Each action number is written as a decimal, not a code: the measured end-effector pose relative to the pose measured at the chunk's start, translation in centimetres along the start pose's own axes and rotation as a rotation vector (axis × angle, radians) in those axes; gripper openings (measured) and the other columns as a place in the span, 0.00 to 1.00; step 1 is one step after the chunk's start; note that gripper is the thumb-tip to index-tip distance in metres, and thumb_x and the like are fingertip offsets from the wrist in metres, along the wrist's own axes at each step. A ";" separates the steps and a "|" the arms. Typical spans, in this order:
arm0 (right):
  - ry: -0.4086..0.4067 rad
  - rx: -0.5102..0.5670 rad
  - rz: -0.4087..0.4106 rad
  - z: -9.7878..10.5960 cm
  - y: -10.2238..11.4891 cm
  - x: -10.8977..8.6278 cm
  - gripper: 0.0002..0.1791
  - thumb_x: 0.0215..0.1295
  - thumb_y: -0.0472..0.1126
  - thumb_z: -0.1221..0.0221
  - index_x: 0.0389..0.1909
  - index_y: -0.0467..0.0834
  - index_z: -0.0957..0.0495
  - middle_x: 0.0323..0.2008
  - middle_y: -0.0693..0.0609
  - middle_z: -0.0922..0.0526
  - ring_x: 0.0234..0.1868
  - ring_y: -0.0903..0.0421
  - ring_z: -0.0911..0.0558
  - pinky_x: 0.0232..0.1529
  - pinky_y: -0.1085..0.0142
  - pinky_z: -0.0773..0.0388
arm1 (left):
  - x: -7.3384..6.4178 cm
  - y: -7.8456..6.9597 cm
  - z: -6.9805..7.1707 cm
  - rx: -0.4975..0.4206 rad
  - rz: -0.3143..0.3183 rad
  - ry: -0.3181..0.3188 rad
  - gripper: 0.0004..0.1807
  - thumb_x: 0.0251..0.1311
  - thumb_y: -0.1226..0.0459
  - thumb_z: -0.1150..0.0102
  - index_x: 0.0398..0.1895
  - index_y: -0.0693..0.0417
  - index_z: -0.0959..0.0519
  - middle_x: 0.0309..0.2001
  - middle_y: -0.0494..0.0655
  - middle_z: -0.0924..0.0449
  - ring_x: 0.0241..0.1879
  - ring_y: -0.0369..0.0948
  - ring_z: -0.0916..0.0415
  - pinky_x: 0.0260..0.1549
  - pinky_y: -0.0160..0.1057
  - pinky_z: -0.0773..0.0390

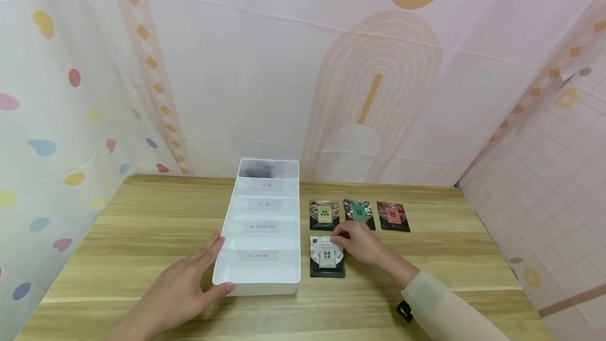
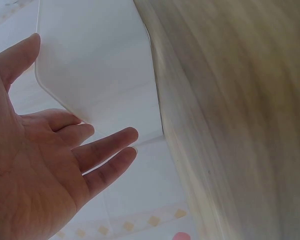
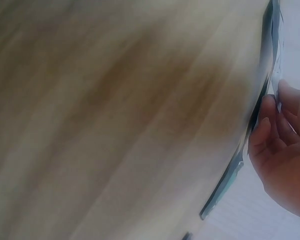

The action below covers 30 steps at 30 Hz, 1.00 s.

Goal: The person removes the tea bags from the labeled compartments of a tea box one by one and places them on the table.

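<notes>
A white divided box (image 1: pixel 256 288) with several labelled compartments stands on the table. My left hand (image 1: pixel 182 288) touches its near left corner, thumb at the front and fingers along the left side. These fingers look relaxed in the left wrist view, beside the box's white wall (image 2: pixel 100 60). Right of the box lies a white-and-black tea sachet (image 1: pixel 326 263). My right hand (image 1: pixel 362 243) pinches its upper right edge between thumb and fingertips. In the right wrist view, the right hand (image 3: pixel 285 140) holds a thin packet edge seen side-on.
Behind the white sachet lie a yellow-labelled sachet (image 1: pixel 324 216), a green-labelled sachet (image 1: pixel 358 210) and a red sachet (image 1: pixel 393 217) in a row. A dark packet (image 1: pixel 255 173) shows in the box's far compartment. Patterned curtains (image 1: pixel 246 67) hang behind the wooden table (image 1: pixel 156 214).
</notes>
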State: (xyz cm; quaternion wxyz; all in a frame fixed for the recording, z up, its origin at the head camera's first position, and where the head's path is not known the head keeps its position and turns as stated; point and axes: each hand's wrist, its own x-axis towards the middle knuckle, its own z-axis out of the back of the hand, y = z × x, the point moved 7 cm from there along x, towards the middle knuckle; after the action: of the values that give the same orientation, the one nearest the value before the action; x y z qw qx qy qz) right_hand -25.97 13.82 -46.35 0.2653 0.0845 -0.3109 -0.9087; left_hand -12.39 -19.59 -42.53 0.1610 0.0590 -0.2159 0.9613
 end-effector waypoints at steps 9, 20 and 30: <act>0.022 -0.001 -0.010 -0.4 -0.4 -0.1 0.03 0.74 0.39 0.35 0.38 0.47 0.14 0.33 0.61 0.17 0.33 0.64 0.22 0.34 0.67 0.21 | 0.0 0.0 0.0 0.002 0.004 0.004 0.52 0.63 0.36 0.34 0.78 0.64 0.35 0.79 0.56 0.39 0.66 0.58 0.25 0.57 0.59 0.21; 0.000 0.004 0.010 -0.3 -0.4 -0.1 0.02 0.72 0.37 0.33 0.37 0.47 0.14 0.33 0.61 0.18 0.33 0.64 0.22 0.34 0.67 0.21 | 0.0 0.0 0.0 0.004 0.002 -0.001 0.52 0.63 0.36 0.34 0.78 0.64 0.35 0.79 0.56 0.38 0.66 0.59 0.24 0.57 0.59 0.21; -0.049 0.004 0.052 0.8 0.5 -0.3 0.01 0.72 0.36 0.34 0.39 0.43 0.14 0.35 0.59 0.18 0.34 0.63 0.22 0.33 0.68 0.20 | 0.0 0.0 0.0 -0.003 -0.003 -0.007 0.52 0.63 0.36 0.34 0.78 0.64 0.35 0.78 0.57 0.37 0.64 0.59 0.23 0.56 0.60 0.20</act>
State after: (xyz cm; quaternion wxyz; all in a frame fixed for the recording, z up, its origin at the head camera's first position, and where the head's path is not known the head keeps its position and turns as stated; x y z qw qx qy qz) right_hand -25.76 14.02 -45.40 0.2809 0.0546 -0.3211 -0.9028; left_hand -12.36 -19.61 -42.50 0.1615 0.0624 -0.2178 0.9605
